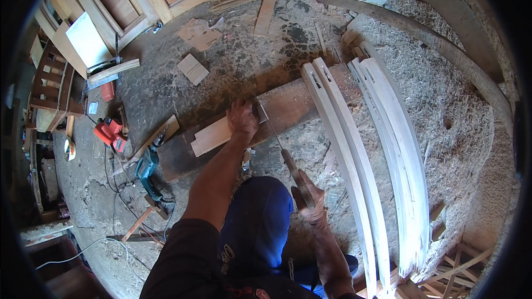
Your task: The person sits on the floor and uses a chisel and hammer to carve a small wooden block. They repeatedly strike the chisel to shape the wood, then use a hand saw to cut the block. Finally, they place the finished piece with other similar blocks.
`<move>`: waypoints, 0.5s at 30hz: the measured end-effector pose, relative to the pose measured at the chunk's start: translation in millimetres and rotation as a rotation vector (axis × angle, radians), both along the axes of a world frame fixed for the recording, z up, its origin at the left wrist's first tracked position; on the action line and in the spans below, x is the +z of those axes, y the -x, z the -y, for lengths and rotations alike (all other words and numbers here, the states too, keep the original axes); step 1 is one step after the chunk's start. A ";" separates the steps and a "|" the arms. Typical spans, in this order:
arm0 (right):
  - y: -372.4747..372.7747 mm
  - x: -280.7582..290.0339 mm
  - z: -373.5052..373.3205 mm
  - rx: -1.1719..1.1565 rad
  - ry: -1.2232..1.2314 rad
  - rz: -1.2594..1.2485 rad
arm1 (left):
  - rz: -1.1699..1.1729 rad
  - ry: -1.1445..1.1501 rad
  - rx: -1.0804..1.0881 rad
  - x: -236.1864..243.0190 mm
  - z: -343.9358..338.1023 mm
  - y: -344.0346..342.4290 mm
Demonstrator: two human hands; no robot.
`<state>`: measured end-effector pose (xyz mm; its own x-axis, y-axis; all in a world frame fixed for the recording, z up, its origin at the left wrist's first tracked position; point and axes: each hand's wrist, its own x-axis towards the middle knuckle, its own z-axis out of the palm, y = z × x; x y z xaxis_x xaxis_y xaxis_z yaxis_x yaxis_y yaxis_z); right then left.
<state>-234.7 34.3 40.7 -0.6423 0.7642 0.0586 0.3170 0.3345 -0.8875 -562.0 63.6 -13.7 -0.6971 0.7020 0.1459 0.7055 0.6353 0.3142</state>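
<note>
My left hand [243, 118] presses down on a pale board [211, 136], its fingers curled over the board's far end. Under that board lies a long brown plank [176, 158], set aslant across the floor. In my right hand [311, 204] is a hand saw [292, 165], gripped by its handle and seen almost edge-on. Its thin blade reaches up and left to the board's end, close by my left hand. Whether the teeth touch the wood I cannot tell. A small dark piece with a light edge [262, 111] sits beside my left fingers.
Long curved pale timbers [352, 158] cross the plank's right end, with more timbers [396, 155] stacked beyond. On the left lie a teal power drill [147, 169], a red power tool [111, 132], a hammer [155, 206] and loose cables. Wood shavings [454, 116] cover the right side.
</note>
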 end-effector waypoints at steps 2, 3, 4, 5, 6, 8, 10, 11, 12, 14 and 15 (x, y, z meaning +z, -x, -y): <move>-37.3 13.2 14.2 -0.035 -0.021 -0.092 | 0.020 0.023 0.010 -2.1 -1.0 0.5; -64.5 25.1 24.1 -0.006 -0.036 -0.080 | 0.007 0.019 0.013 -3.7 -0.3 0.3; -83.5 33.6 34.1 -0.021 -0.020 -0.050 | 0.012 0.030 0.013 -4.9 -1.6 1.2; -93.0 37.1 41.8 -0.006 -0.027 -0.032 | 0.002 0.012 0.008 -5.8 -0.8 0.2; -99.0 39.1 42.7 -0.017 -0.039 -0.032 | 0.024 0.055 0.019 -5.7 -1.8 0.3; -84.9 33.3 39.5 -0.013 -0.075 -0.066 | -0.001 0.029 0.021 -2.5 -2.2 -0.9; -47.4 14.3 17.1 0.007 -0.120 -0.125 | -0.020 0.004 -0.006 3.0 -2.2 -3.4; -26.7 6.8 7.9 0.002 -0.097 -0.118 | -0.027 0.001 -0.008 5.4 -1.3 -4.3; -11.2 3.2 2.1 -0.012 -0.033 -0.034 | -0.032 -0.018 0.001 6.8 -1.7 -4.1; 0.0 6.4 0.3 -0.068 0.048 -0.028 | 0.013 0.000 0.017 3.1 -1.7 -2.3; -1.4 9.6 -1.0 -0.091 0.013 -0.089 | -0.008 -0.003 0.036 -2.3 -2.9 0.6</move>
